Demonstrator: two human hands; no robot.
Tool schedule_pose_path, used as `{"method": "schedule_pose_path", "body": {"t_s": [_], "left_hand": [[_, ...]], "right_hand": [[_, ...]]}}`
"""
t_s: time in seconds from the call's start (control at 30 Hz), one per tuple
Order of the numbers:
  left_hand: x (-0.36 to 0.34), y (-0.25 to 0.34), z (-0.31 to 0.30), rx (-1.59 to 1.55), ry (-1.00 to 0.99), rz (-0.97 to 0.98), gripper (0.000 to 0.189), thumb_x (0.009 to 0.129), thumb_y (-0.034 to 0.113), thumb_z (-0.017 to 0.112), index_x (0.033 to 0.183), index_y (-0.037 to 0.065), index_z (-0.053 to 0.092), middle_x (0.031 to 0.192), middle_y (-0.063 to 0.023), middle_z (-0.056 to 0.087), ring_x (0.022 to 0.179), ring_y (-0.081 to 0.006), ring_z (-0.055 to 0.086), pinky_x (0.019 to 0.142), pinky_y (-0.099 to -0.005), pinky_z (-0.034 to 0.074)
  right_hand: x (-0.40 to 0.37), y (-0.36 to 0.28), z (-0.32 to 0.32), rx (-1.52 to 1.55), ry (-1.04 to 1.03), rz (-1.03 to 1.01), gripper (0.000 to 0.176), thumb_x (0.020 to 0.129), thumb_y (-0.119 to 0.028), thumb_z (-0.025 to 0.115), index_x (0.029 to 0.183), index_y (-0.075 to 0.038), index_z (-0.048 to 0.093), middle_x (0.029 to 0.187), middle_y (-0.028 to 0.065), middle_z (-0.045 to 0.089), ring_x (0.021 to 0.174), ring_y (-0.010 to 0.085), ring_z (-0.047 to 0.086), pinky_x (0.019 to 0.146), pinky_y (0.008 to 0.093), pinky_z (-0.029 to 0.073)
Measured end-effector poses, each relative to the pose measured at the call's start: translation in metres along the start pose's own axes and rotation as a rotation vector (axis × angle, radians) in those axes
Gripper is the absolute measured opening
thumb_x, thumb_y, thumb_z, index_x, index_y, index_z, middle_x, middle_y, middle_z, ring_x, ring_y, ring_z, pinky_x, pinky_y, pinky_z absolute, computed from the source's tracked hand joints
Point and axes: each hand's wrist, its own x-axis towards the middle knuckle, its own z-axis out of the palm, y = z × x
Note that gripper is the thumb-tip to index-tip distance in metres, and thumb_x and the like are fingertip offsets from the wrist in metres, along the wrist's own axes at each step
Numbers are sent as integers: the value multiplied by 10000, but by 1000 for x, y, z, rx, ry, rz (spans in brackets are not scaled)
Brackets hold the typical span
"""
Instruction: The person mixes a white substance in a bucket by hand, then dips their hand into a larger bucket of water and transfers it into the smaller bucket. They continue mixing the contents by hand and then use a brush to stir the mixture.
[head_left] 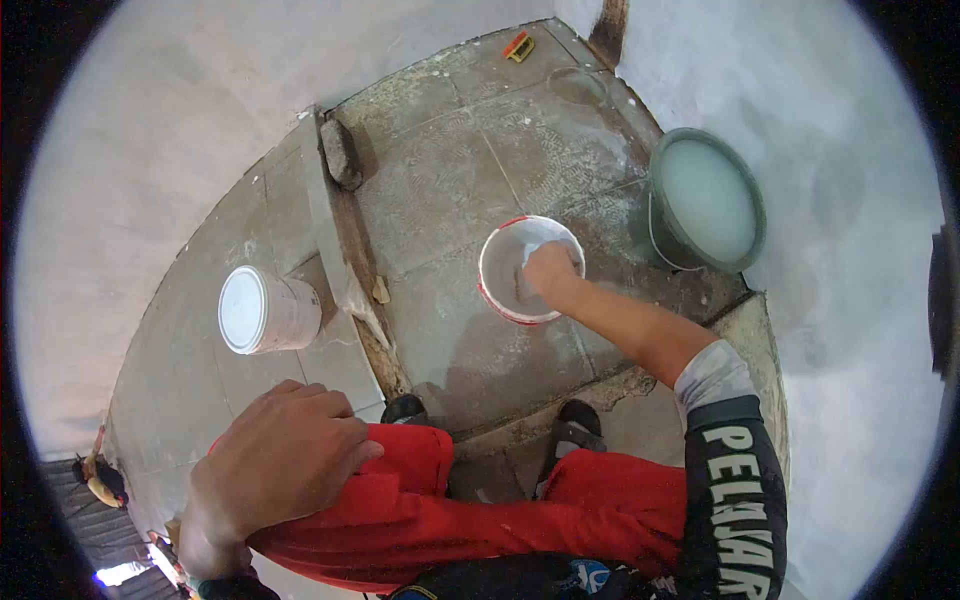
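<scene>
Big green bucket [668, 215] of milky water stands on the tiled floor [440, 190] at two o'clock, near the white pail [500, 255] and in easy reach; the lidded white tub [295, 315] sits well apart at nine o'clock. The right hand [550, 270] is down inside the pail, fingers curled, round what I can't tell. The left hand [285, 455] lies released on the red knee [420, 510] at seven, likely bracing the crouch. A stone [341, 152] at eleven blocks nothing.

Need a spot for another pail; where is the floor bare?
Bare floor lies beyond the small white bucket, up to the orange tool, and left of it toward the raised kerb; also below it, before the shoes. Crowded on its right: the right hand and the green bucket.
</scene>
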Motion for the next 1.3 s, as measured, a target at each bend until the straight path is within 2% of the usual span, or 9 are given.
{"method": "schedule_pose_path", "body": {"t_s": [0.2, 0.4, 0.5, 0.57, 0.7, 0.8, 0.87, 0.97, 1.3], "left_hand": [[-25, 1, 4, -32, 12, -156, 251, 890, 286, 620, 900, 39, 660, 927, -149, 647, 919, -344, 617, 846, -436, 481], [-39, 2, 6, -79, 84, -270, 326, 911, 340, 593, 900, 16, 625, 860, -178, 625, 882, -363, 613, 853, -445, 471], [-43, -5, 8, -83, 101, -279, 325, 908, 338, 596, 909, 14, 623, 872, -179, 627, 890, -365, 613, 852, -449, 472], [-45, -8, 9, -101, 93, -273, 326, 905, 335, 601, 919, 10, 620, 877, -179, 630, 897, -363, 615, 852, -449, 474], [-43, -8, 7, -113, 43, -301, 334, 863, 344, 653, 997, 38, 648, 973, -163, 643, 963, -353, 607, 885, -442, 478], [-40, -12, 5, -99, 27, -233, 353, 873, 363, 638, 1003, 35, 642, 976, -167, 643, 962, -351, 610, 886, -442, 476], [-38, -14, 7, -77, 22, -179, 366, 880, 377, 624, 1011, 35, 635, 978, -168, 643, 959, -348, 612, 884, -438, 475], [-34, -13, 2, -92, -10, -190, 360, 888, 377, 615, 1015, 41, 631, 969, -166, 641, 961, -344, 612, 881, -434, 475], [-35, -13, 2, -93, 76, -183, 350, 931, 363, 573, 944, 14, 599, 898, -183, 629, 892, -367, 615, 846, -449, 472]], "right_hand": [[-24, -2, -38, 65, 54, -115, 198, 753, -239, 705, 920, -151, 766, 887, 7, 736, 793, 203, 717, 590, 403, 551], [-47, 15, -52, 266, 120, -220, 226, 724, -221, 692, 902, -95, 751, 875, 111, 730, 804, 284, 718, 643, 428, 554], [-39, 28, -65, 330, -101, -208, 196, 744, -191, 658, 861, -48, 724, 863, 178, 710, 810, 337, 706, 682, 443, 549], [-27, 31, -55, 570, 357, 13, 197, 763, -208, 668, 827, -24, 695, 858, 200, 698, 787, 363, 692, 691, 463, 541], [-16, 19, -39, 763, 722, 74, 235, 805, -235, 660, 852, -5, 673, 849, 224, 679, 766, 395, 671, 710, 492, 528], [-11, -5, -20, 1092, 647, 237, 281, 888, -271, 612, 890, 9, 634, 797, 189, 680, 691, 348, 673, 602, 461, 531], [-5, -14, -18, 2101, 187, 496, 280, 951, -273, 556, 920, 2, 605, 740, 127, 662, 616, 263, 660, 468, 388, 509], [-6, -18, -36, 2372, 166, 642, 309, 979, -309, 542, 920, -10, 590, 704, 84, 622, 545, 188, 620, 397, 320, 481], [21, -34, -17, 2124, 568, 586, 347, 1003, -340, 521, 878, -36, 632, 690, 40, 602, 528, 150, 614, 430, 304, 503]]}}
